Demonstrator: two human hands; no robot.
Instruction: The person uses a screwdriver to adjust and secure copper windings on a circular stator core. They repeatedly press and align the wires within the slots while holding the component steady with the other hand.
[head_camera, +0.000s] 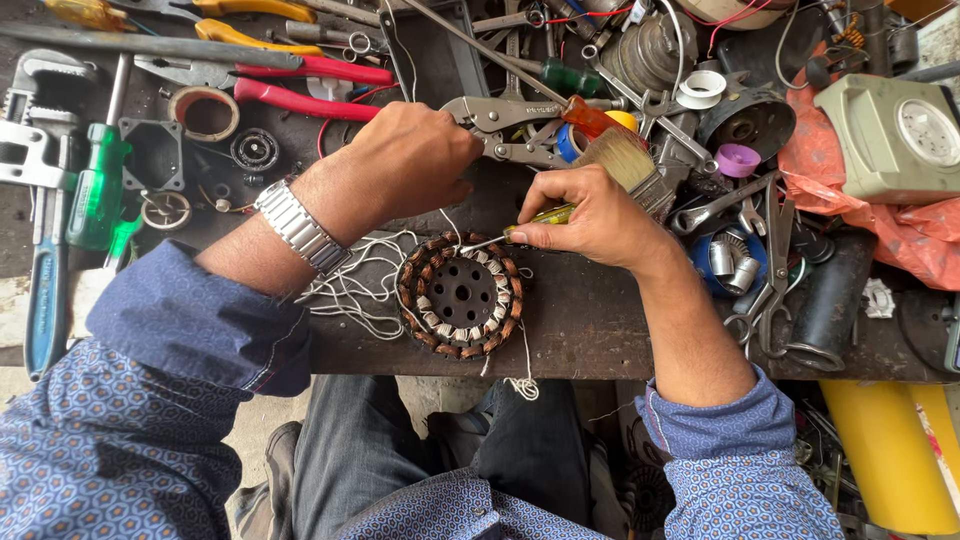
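- Your right hand (590, 215) is closed around a thin yellow-handled screwdriver (520, 230), with the metal tip touching the upper rim of the round copper-wound motor stator (460, 295).
- That stator lies flat on the dark wooden workbench (590, 320), near its front edge, between your forearms.
- Your left hand (410, 165) is curled into a loose fist above the stator; I cannot tell what it grips.
- White string (350, 285) trails from the stator's left side.
- Silver locking pliers (505, 125) lie just beyond your left hand.
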